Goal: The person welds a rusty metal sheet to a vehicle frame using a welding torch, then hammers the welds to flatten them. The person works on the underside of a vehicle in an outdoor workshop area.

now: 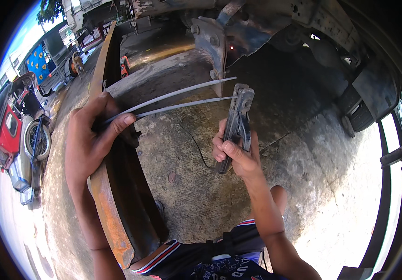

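Note:
Two thin grey welding rods [181, 105] run out to the right from my left hand [93, 133], which pinches them between thumb and fingers above a rusty steel beam [105, 198]. My right hand [238, 151] is wrapped round a dark electrode holder [239, 109], held upright with its jaws at the top. The lower rod's tip reaches the jaws; whether they grip it I cannot tell. The upper rod's tip ends just above and left of them. Behind the tips hangs a bolted metal bracket [210, 44] on a vehicle's underside.
A thin black cable [195, 142] trails over the concrete floor [187, 186]. The vehicle frame [322, 18] stretches overhead, with a tyre [359, 114] at the right. At the left stand a red sidecar [12, 123] and a spoked wheel [37, 139]. A dog [77, 63] stands farther back.

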A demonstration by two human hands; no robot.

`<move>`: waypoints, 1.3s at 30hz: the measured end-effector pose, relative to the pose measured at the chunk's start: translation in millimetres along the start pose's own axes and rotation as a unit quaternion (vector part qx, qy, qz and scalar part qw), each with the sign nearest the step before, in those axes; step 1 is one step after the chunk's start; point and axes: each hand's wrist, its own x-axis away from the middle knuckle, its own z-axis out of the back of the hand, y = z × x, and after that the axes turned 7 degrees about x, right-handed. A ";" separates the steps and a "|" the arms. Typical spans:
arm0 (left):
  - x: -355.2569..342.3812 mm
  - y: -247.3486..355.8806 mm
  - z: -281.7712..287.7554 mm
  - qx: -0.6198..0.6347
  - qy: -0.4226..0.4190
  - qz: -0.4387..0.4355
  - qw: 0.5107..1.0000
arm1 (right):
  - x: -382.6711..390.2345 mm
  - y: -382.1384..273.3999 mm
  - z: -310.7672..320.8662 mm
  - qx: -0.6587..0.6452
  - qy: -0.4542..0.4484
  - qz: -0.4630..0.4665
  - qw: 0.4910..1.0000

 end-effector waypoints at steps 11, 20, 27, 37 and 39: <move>-2.4 0.6 -0.4 -0.011 0.003 -0.025 1.000 | 2.3 -2.6 4.3 -0.004 -0.045 -0.012 0.999; -4.3 7.9 3.2 -0.030 -0.014 -0.035 0.999 | 2.8 -3.8 13.0 0.139 -0.031 0.003 0.990; -4.6 14.8 5.8 -0.040 -0.034 -0.017 0.999 | 2.5 -5.7 16.4 0.211 -0.039 0.010 0.977; -7.4 8.2 1.3 -0.026 -0.006 -0.028 0.999 | 5.1 -10.8 18.5 0.247 -0.055 -0.025 0.967; -7.6 7.6 1.7 -0.025 -0.015 -0.021 0.999 | 4.9 -10.2 18.1 0.242 -0.056 -0.025 0.968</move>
